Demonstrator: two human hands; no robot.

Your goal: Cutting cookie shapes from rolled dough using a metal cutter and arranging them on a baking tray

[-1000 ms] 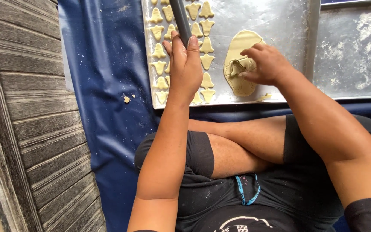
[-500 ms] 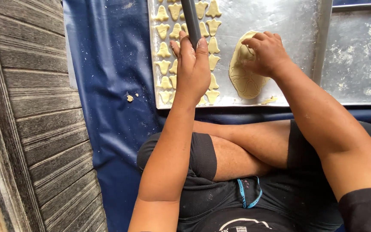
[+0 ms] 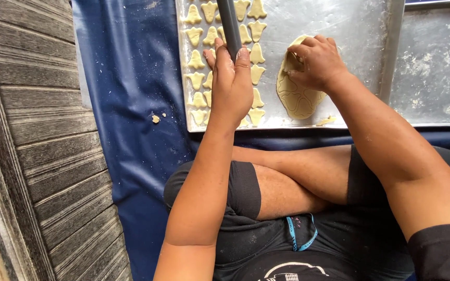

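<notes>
Two hands work over one metal tray (image 3: 339, 31): the left hand (image 3: 231, 86) is closed around a dark rod (image 3: 228, 23), above the cut dough shapes (image 3: 196, 57) at the tray's left side. The right hand (image 3: 316, 62), fingers curled, presses on one flat dough sheet (image 3: 298, 101) near the tray's middle; roughly twenty cut shapes show, some hidden.

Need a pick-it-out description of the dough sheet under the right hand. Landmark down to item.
Start at the metal tray lying on the blue tarp. Rows of small cut dough shapes fill its left side, where the left hand grips a dark rod. The dough sheet lies to their right under the right hand: one large flat oval with cutter outlines pressed into it, unlike the small separate pieces.
</notes>
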